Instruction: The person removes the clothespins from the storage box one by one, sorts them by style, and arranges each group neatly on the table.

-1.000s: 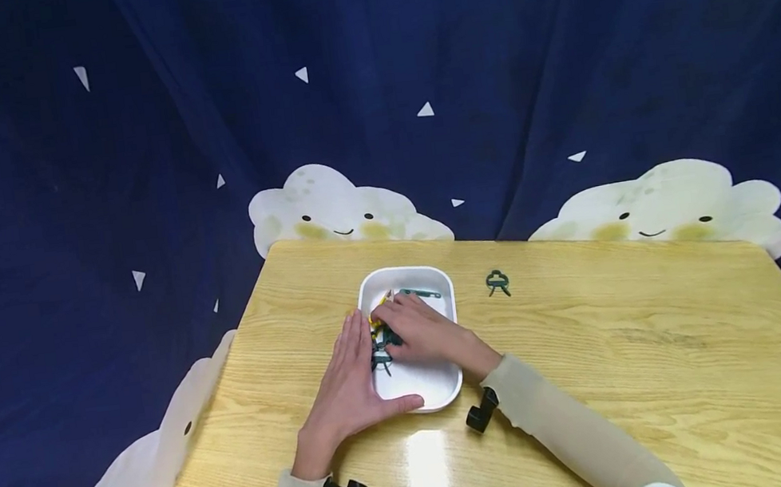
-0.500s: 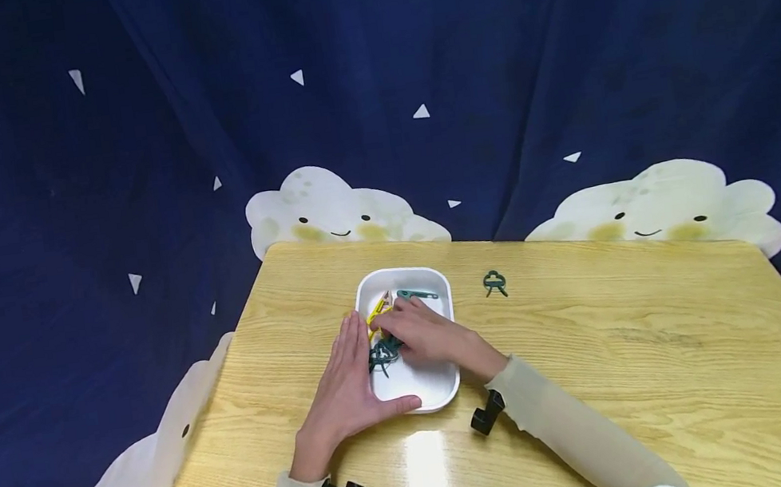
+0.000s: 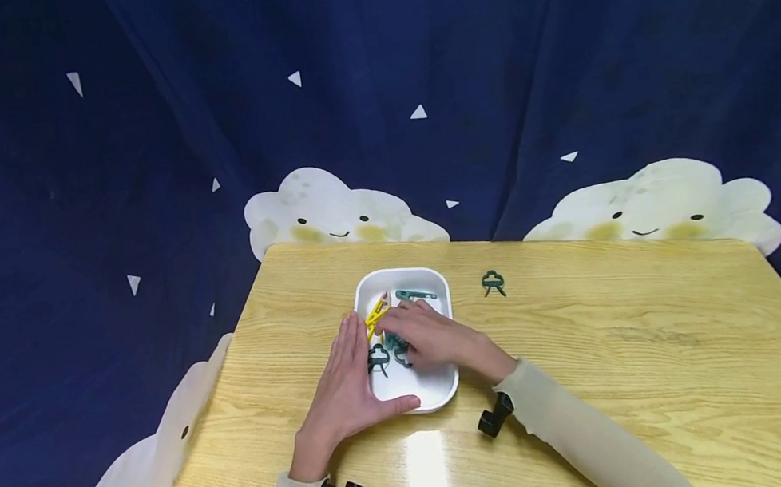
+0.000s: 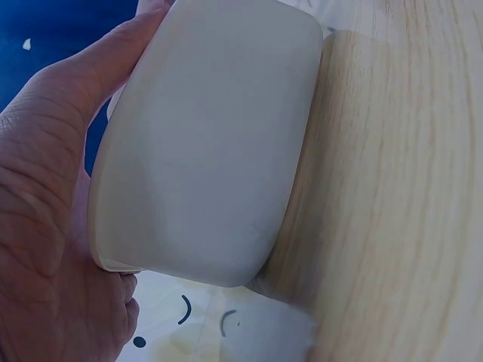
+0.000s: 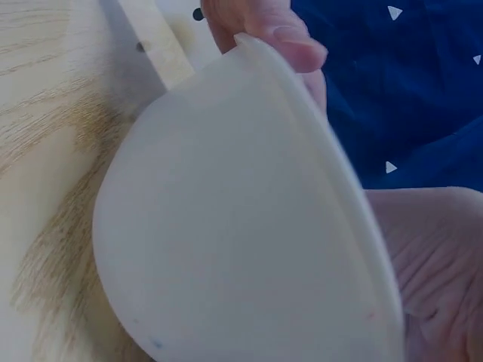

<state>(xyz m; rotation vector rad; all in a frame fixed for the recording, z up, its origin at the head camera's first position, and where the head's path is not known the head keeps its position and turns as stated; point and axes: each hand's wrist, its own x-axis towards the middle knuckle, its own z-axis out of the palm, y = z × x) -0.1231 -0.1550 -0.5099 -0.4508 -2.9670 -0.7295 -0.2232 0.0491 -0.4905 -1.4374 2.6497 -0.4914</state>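
A white plastic tub (image 3: 436,387) stands on the table. My left hand (image 3: 337,382) lies along its left side in the head view, fingers straight and thumb along the near rim; in the left wrist view the hand (image 4: 45,196) borders the tub's outer wall (image 4: 204,143). My right hand (image 3: 430,335) reaches inside over the right rim, fingers bent down among small plastic pieces; its fingertips are hidden. A dark green plant clip (image 3: 378,357) lies left of it. Another green clip (image 3: 402,355) is partly covered by the right hand. Yellow pieces (image 3: 376,317) lie farther back.
A teal piece shaped like a safety pin (image 3: 416,294) lies at the tub's far end. One dark green clip (image 3: 492,283) sits on the wooden table (image 3: 628,361), right of the tub. A dark blue curtain (image 3: 371,77) hangs behind the table.
My right hand has shifted slightly right and toward me inside the tub. The clustered green clips have come apart, and more of the yellow pieces shows. The left hand keeps its place.
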